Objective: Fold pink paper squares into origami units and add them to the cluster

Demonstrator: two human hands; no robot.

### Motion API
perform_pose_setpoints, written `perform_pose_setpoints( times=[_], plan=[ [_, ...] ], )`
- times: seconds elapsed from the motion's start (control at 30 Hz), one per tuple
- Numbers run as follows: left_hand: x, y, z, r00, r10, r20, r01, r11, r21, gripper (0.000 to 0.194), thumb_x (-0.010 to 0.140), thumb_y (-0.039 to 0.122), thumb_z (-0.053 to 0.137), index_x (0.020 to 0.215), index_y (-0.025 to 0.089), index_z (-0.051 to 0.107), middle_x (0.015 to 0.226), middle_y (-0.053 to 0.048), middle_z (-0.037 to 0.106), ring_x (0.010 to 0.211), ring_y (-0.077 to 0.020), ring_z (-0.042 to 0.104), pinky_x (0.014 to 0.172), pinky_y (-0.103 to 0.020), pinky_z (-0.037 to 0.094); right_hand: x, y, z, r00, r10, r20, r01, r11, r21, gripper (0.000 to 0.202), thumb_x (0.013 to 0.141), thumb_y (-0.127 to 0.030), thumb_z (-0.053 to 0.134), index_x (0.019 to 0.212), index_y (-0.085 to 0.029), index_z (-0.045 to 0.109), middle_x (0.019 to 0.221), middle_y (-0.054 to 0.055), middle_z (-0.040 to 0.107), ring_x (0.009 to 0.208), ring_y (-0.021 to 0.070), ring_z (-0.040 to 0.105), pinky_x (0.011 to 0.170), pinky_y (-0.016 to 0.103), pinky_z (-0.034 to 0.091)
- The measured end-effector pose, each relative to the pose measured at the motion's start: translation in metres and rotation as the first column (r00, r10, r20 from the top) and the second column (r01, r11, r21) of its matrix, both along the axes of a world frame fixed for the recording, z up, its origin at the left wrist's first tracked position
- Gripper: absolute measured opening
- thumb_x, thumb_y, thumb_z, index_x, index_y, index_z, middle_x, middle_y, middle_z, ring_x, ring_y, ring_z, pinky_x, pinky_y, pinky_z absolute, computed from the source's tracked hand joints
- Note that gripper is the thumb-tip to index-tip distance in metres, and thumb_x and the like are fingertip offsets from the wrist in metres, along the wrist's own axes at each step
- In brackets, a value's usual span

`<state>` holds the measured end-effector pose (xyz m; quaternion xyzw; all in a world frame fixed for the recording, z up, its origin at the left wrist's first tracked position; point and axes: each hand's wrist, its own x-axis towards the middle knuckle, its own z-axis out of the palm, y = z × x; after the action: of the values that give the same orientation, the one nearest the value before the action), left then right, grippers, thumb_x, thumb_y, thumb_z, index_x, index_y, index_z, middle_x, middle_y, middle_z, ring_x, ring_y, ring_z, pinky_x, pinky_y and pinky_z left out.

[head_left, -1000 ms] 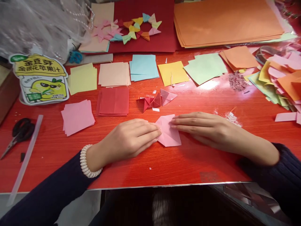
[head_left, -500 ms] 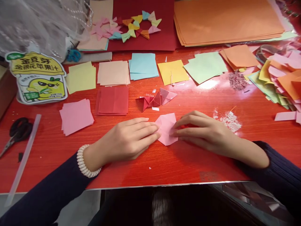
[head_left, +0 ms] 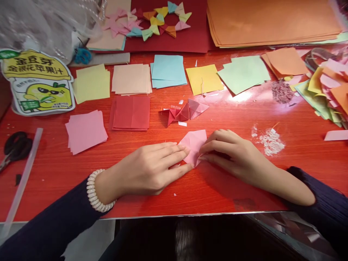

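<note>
A small pink sheet of origami paper (head_left: pixel 195 139) with creases and folded corners lies on the red table between both hands. My left hand (head_left: pixel 152 168) has its fingers stretched out, the tips resting on the paper's left and lower edge. With thumb and fingertips, my right hand (head_left: pixel 233 152) pinches the paper's right edge, which is lifted and bent a little; the fingers partly hide it. Just beyond, a short chain of folded red and pink paper pieces (head_left: pixel 181 113) sits on the table.
Stacks of coloured square paper, including pink (head_left: pixel 86 131), red (head_left: pixel 132 113) and blue (head_left: pixel 168 71), line the table. Black scissors (head_left: pixel 16 146) and a translucent strip (head_left: pixel 23 181) lie left. Folded paper rings (head_left: pixel 154 29) lie at the back, loose paper pieces (head_left: pixel 326 87) at right.
My right fingers have raised and bent the paper's right edge inward. My left fingertips have slid slightly right along the paper. The whole view has shifted a little.
</note>
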<state>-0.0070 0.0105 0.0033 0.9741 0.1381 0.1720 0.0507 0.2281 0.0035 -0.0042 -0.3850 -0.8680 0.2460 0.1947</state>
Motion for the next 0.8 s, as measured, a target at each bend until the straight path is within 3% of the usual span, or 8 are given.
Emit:
perform_pose_setpoints(
  times=[0.4,0.57,0.7,0.8],
  plan=[
    [-0.0029,-0.0009,-0.0029,0.999,0.009,-0.033,-0.011,0.998,-0.055,0.031,0.082,0.008,0.048,0.111,0.014,0.059,0.116,-0.013,0.060,0.109,-0.0230,0.057,0.096,-0.037,0.048,-0.0075,-0.0016,-0.0063,1.000,-0.026,0.002,0.026,0.999,0.036,0.010,0.086,-0.016,0.048,0.085,-0.017,0.057,0.082,0.005,0.058,0.074,0.0151,0.051,0.066,0.030,0.042],
    [-0.0025,0.0000,-0.0010,0.999,-0.012,-0.034,0.008,0.995,-0.096,0.034,0.082,0.004,0.039,0.109,0.011,0.059,0.115,-0.014,0.060,0.110,-0.0234,0.056,0.095,-0.038,0.049,-0.0085,-0.0023,-0.0081,0.999,-0.036,0.009,0.036,0.999,0.029,0.008,0.086,-0.017,0.048,0.085,-0.016,0.057,0.082,0.005,0.057,0.073,0.0149,0.049,0.065,0.030,0.040],
    [-0.0025,0.0006,0.0013,1.000,-0.014,-0.013,0.013,0.996,-0.084,0.033,0.084,0.005,0.035,0.107,0.007,0.058,0.111,-0.014,0.062,0.109,-0.0223,0.056,0.096,-0.036,0.048,-0.0090,-0.0024,-0.0081,0.999,-0.040,0.010,0.040,0.999,0.031,0.009,0.086,-0.018,0.048,0.085,-0.016,0.057,0.080,0.005,0.056,0.072,0.0145,0.048,0.065,0.030,0.040],
    [-0.0028,0.0007,0.0019,0.998,-0.017,-0.059,0.014,0.999,-0.040,0.034,0.087,0.007,0.037,0.115,0.011,0.056,0.114,-0.013,0.061,0.109,-0.0231,0.056,0.094,-0.038,0.049,-0.0088,-0.0026,-0.0087,0.999,-0.040,0.005,0.040,0.999,0.024,0.008,0.086,-0.017,0.050,0.085,-0.015,0.057,0.081,0.005,0.056,0.073,0.0143,0.048,0.065,0.030,0.040]
  ],
)
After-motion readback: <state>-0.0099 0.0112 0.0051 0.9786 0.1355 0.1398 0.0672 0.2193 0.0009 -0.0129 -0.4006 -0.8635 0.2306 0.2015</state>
